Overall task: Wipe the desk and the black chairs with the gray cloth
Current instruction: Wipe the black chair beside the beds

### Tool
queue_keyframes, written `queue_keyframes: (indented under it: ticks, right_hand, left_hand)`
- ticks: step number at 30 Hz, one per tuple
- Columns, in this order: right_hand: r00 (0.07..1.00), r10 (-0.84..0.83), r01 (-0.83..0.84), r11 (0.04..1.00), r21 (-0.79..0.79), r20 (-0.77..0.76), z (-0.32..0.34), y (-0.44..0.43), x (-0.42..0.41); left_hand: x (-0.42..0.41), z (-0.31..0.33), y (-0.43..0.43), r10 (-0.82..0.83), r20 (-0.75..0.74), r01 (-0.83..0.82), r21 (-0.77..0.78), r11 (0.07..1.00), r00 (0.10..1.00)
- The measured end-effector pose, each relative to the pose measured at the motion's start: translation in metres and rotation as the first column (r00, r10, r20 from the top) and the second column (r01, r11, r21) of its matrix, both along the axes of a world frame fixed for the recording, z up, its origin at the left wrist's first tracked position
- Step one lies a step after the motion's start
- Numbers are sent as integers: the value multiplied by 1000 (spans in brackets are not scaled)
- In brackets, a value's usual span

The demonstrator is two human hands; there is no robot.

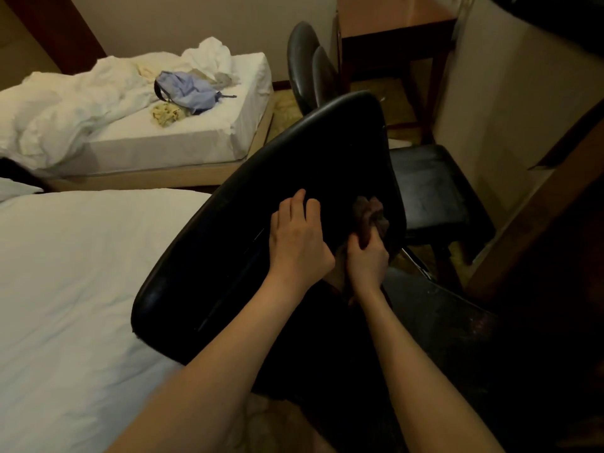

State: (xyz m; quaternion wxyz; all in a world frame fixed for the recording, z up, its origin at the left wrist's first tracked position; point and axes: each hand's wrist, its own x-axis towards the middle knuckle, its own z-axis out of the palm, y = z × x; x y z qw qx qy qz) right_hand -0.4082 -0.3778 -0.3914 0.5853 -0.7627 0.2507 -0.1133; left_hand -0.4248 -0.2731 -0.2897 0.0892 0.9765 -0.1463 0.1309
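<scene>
A black chair (pixel 248 230) fills the centre of the head view, its curved backrest tilted toward me. My left hand (pixel 299 238) lies flat on the backrest with fingers straight. Just right of it, my right hand (pixel 367 256) grips the bunched gray cloth (pixel 371 212) against the backrest's right side. A second black chair (pixel 431 188) with a square padded seat stands to the right, its backrest (pixel 304 63) farther back. The wooden desk (pixel 395 24) sits at the top, beyond both chairs.
A bed with a white sheet (pixel 81 273) lies close on the left, touching the near chair. A second bed (pixel 183 132) behind it holds a rumpled duvet, a blue backpack (pixel 188 89) and yellowish cloths. A wall corner (pixel 510 109) and dark wood furniture (pixel 555 223) stand on the right.
</scene>
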Motion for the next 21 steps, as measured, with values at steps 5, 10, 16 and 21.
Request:
queue_keyframes:
  ticks: [5, 10, 16, 21]
  right_hand:
    - [961, 5, 19, 996, 82, -275, -40, -20, -14]
    - [990, -80, 87, 995, 50, -114, -1, -36, -9]
    - [946, 29, 8, 993, -114, 323, 75, -36, 50]
    - [975, 18, 28, 979, -200, 222, 46, -29, 60]
  left_hand:
    - [7, 1, -9, 39, -56, -24, 246, 969, 998]
    - [24, 10, -26, -9, -34, 18, 286, 958, 999]
    - [52, 10, -42, -102, -29, 104, 113, 988, 994]
    - [56, 5, -51, -55, 43, 55, -2, 998, 998]
